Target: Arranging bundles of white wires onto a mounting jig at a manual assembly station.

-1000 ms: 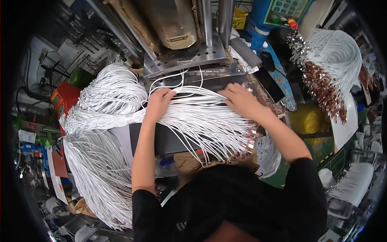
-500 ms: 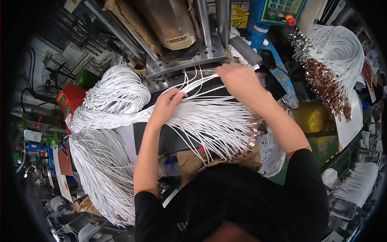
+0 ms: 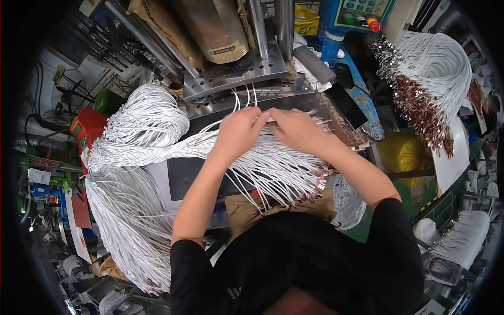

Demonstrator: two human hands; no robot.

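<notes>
Both the left hand [image 3: 237, 130] and right hand [image 3: 295, 127] are pinching, fingers together, a few white wires [image 3: 262, 163] fanned across the surface before the metal press [image 3: 236, 73], where neighbouring strands are likely snagging and dragging out.

A wire bundle [image 3: 157, 173] is spread across the bench — looped at left, terminal ends at right; a press plate [image 3: 236, 71] is set behind it.

Both forearms reach forward, bare below black sleeves. Left hand [image 3: 237, 131] and right hand [image 3: 295, 129] meet fingertip to fingertip, fingers curled, palms down.
</notes>
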